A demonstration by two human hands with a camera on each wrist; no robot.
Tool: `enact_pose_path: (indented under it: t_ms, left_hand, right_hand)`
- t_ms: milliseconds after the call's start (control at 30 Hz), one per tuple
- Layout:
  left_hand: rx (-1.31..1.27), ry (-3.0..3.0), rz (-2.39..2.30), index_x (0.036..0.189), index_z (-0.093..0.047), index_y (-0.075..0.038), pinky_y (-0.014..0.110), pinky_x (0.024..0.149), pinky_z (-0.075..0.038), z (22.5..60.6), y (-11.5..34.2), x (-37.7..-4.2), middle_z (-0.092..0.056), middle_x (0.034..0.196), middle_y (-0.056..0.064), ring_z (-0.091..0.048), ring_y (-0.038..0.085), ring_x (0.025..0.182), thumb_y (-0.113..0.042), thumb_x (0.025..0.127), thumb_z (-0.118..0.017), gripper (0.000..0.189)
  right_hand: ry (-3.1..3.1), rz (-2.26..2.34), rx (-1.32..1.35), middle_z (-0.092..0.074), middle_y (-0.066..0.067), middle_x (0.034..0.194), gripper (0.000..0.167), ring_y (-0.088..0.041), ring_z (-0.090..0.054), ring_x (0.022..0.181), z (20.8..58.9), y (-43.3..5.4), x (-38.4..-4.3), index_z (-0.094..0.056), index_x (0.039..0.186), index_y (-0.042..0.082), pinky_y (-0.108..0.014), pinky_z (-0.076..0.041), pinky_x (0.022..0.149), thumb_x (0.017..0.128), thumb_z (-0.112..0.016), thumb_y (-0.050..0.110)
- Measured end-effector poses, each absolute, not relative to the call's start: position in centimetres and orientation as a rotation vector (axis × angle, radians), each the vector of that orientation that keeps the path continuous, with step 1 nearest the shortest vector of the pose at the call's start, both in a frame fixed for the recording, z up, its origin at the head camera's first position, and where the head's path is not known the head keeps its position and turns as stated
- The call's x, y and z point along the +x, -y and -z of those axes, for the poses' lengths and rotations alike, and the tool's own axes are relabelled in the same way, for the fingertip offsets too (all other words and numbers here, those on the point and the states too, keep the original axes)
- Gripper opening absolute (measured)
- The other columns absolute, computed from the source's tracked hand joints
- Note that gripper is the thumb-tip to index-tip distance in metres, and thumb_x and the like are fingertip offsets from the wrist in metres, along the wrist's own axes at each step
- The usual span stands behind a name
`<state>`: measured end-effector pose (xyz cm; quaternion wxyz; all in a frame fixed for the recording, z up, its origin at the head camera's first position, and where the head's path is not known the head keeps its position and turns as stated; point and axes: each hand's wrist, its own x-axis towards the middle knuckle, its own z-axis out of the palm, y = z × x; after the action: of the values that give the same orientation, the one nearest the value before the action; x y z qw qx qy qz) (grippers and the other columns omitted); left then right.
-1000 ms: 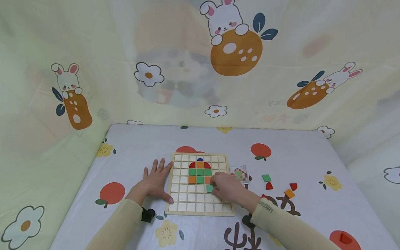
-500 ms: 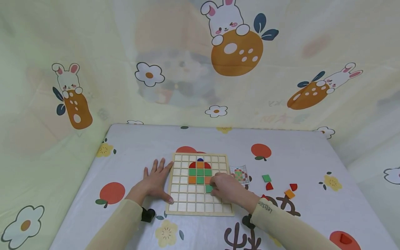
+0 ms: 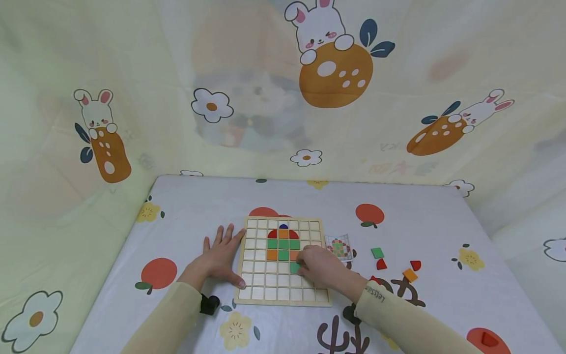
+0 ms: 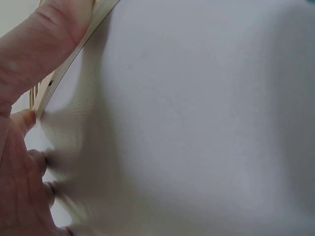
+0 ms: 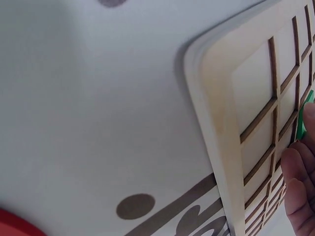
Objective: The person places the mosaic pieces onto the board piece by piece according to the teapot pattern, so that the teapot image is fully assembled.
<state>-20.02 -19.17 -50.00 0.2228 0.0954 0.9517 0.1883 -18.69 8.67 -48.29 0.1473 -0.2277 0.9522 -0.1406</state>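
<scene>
A wooden grid board (image 3: 258,294) lies on the table with coloured pieces in its upper middle cells: a blue half-round, red quarter-rounds, green and orange squares. My left hand (image 3: 224,254) has its fingers spread at the board's left edge; in the left wrist view its thumb (image 4: 47,44) overlaps the frame. With curled fingers, my right hand (image 3: 325,265) pinches a green square tile (image 3: 295,267) at a cell below the orange square on the right. The right wrist view shows this tile (image 5: 301,123) tilted at the fingertips. That hand hides several cells.
A small pattern card (image 3: 339,247) lies right of the board. Farther right are a loose green square (image 3: 377,252), red quarter-rounds (image 3: 381,264) and an orange square (image 3: 410,275). Another red piece (image 3: 489,338) lies at the front right. A patterned cloth wall (image 3: 256,167) stands behind the table.
The green tile at my right fingertips has shifted slightly left and sits squarer over its cell. My left hand and the board stay put.
</scene>
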Motion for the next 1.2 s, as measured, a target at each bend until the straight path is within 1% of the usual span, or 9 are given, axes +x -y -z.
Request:
enact_pose_path:
  t_ms: [333,433,533,633,767,933,1033,1200]
  left_hand:
    - [0.269,-2.632,-0.513,0.165,-0.017,-0.017,0.078,0.118,0.001,50.1,19.2,-20.1,-0.003,0.172,0.02,0.006,0.047,0.158,-0.049,0.059,-0.097,0.137]
    - [0.27,-2.632,-0.514,0.165,-0.017,-0.017,0.078,0.118,0.001,50.2,19.3,-20.1,-0.003,0.173,0.02,0.007,0.047,0.158,-0.049,0.059,-0.097,0.137]
    - [0.271,-2.633,-0.514,0.165,-0.017,-0.017,0.078,0.118,0.001,50.3,19.3,-20.1,-0.003,0.173,0.02,0.007,0.047,0.158,-0.049,0.059,-0.097,0.137]
    - [0.271,-2.635,-0.514,0.165,-0.017,-0.017,0.078,0.118,0.001,50.3,19.3,-20.1,-0.003,0.173,0.02,0.006,0.047,0.158,-0.049,0.059,-0.097,0.137]
    - [0.276,-2.637,-0.512,0.165,-0.017,-0.017,0.078,0.118,0.001,50.3,19.3,-20.1,-0.003,0.172,0.02,0.006,0.047,0.158,-0.049,0.059,-0.097,0.136]
    - [0.285,-2.638,-0.528,0.165,-0.018,-0.015,0.078,0.118,0.0,50.0,19.4,-20.1,-0.004,0.172,0.021,0.005,0.048,0.158,-0.048,0.058,-0.098,0.138]
    - [0.283,-2.635,-0.531,0.165,-0.018,-0.015,0.078,0.118,0.001,50.0,19.4,-20.1,-0.004,0.172,0.021,0.006,0.048,0.158,-0.048,0.058,-0.098,0.138]
    - [0.286,-2.635,-0.523,0.165,-0.017,-0.015,0.078,0.119,0.001,50.1,19.4,-20.2,-0.003,0.172,0.021,0.006,0.048,0.158,-0.049,0.059,-0.097,0.137]
  right_hand:
    - [-2.73,0.42,-0.661,-0.073,-0.003,0.095,0.019,-0.014,-0.064,0.085,48.3,-8.8,-18.7,-0.078,0.104,0.005,-0.037,-0.059,0.084,0.089,-0.08,0.017]
    - [-2.726,0.453,-0.641,-0.073,-0.004,0.097,0.018,-0.016,-0.065,0.088,48.2,-9.0,-18.9,-0.078,0.104,0.005,-0.038,-0.059,0.084,0.089,-0.079,0.016]
    - [-2.762,0.462,-0.602,-0.072,-0.004,0.1,0.018,-0.016,-0.064,0.089,48.0,-9.2,-19.0,-0.078,0.106,0.006,-0.037,-0.059,0.084,0.092,-0.076,0.016]
    - [-2.804,0.408,-0.599,-0.071,-0.005,0.101,0.019,-0.014,-0.061,0.087,48.0,-9.3,-19.1,-0.078,0.111,0.007,-0.034,-0.059,0.08,0.094,-0.073,0.015]
    - [-2.821,0.265,-0.686,-0.069,-0.007,0.1,0.022,-0.014,-0.056,0.082,48.1,-9.5,-19.1,-0.078,0.115,0.007,-0.03,-0.057,0.072,0.095,-0.072,0.014]
    - [-2.845,0.213,-0.755,-0.067,-0.006,0.096,0.022,-0.012,-0.054,0.078,48.3,-9.6,-18.8,-0.078,0.115,0.009,-0.026,-0.052,0.065,0.095,-0.073,0.016]
    - [-2.839,0.282,-0.741,-0.068,-0.007,0.097,0.021,-0.012,-0.055,0.079,48.3,-9.8,-18.9,-0.078,0.115,0.008,-0.026,-0.053,0.066,0.095,-0.072,0.012]
    - [-2.798,0.472,-0.614,-0.07,-0.007,0.101,0.024,-0.013,-0.054,0.081,47.9,-10.8,-19.0,-0.076,0.118,0.004,-0.027,-0.051,0.068,0.095,-0.07,0.009]
